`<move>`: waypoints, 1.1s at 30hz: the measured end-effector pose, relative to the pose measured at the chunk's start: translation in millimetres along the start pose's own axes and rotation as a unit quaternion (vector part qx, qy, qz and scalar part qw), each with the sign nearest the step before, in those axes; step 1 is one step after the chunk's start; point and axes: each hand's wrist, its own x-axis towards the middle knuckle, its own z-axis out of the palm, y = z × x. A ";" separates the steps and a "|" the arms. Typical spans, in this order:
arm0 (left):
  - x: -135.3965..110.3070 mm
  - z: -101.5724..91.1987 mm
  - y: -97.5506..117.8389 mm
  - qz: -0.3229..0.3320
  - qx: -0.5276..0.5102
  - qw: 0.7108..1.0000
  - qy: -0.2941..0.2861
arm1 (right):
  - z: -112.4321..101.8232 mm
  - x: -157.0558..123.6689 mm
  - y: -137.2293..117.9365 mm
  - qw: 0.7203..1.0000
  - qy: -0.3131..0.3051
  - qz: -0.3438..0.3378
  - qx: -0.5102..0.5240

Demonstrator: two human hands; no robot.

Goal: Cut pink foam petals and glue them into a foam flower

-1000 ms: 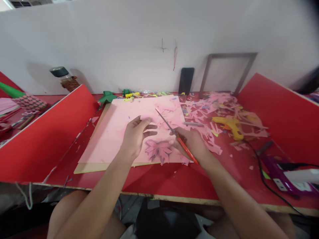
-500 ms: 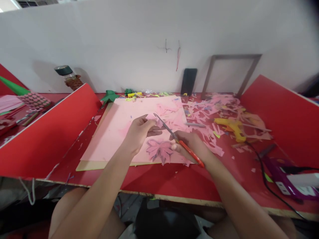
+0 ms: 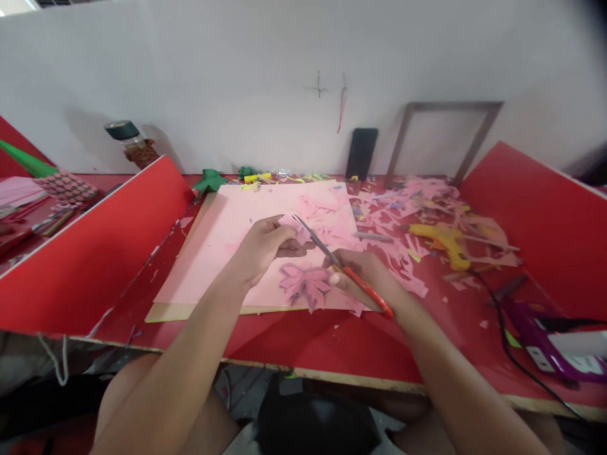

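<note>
Pinching a small pink paper piece (image 3: 288,222) between thumb and fingertips, the left hand (image 3: 262,248) is held closed in a narrow grip just above the middle of a large pink sheet (image 3: 222,253), which is laid on a brown board (image 3: 164,311) on the red table (image 3: 332,347). A pair of scissors (image 3: 332,258) with orange handles is gripped in the right hand (image 3: 367,278), whose fingers are curled shut around the handles. The grey blades are pointed up and to the left, and their tips are brought against the right edge of the paper piece. The blades are seen as a single thin line, so they appear nearly closed. A leaf drawing (image 3: 306,285) outlined in dark strokes is seen on the sheet between the two hands, just beside the right thumb. To the right, pink scraps (image 3: 403,208) are scattered over the table, and a yellow glue gun (image 3: 443,241) is laid among them. A dark phone (image 3: 361,153) and a grey frame (image 3: 446,136) are leaned against the white wall.
</note>
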 end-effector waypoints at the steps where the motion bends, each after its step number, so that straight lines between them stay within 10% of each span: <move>1: 0.3 0.0 -0.4 0.001 -0.002 1.000 0.004 | 0.0 0.0 0.3 1.000 0.001 0.001 -0.001; 33: 4.5 -7.0 -0.6 -0.009 0.007 1.000 -0.021 | 7.9 5.7 9.5 0.991 0.067 -0.053 -0.099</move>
